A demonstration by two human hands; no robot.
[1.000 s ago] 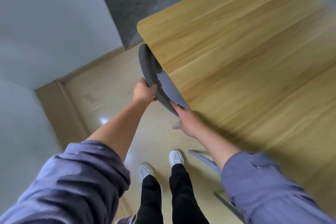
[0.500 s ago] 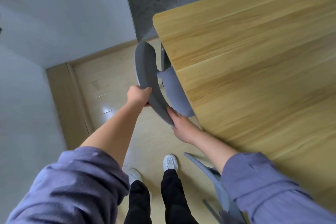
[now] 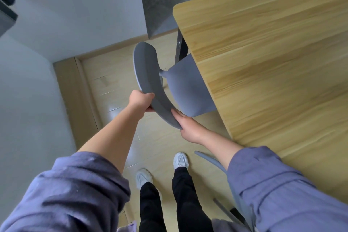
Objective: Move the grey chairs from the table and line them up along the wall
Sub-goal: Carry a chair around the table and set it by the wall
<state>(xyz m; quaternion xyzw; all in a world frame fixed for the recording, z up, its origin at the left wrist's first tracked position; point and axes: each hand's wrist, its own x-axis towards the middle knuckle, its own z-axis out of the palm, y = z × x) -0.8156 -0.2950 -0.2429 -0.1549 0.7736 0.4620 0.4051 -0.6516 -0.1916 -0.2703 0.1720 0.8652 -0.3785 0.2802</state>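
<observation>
My left hand (image 3: pixel 141 100) and right hand (image 3: pixel 190 128) clasp the curved backrest of a grey chair (image 3: pixel 150 81), its seat partly tucked under the wooden table (image 3: pixel 273 62) near the table's corner, above my white shoes (image 3: pixel 180 160).

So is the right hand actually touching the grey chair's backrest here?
Touching. The head view shows the right hand laid against the lower end of the grey chair's backrest, fingers on its rim with no gap.

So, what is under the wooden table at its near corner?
Under the wooden table the grey chair has its seat partly tucked, beside a dark table leg. The rest of the seat and the chair's legs are covered.
</observation>
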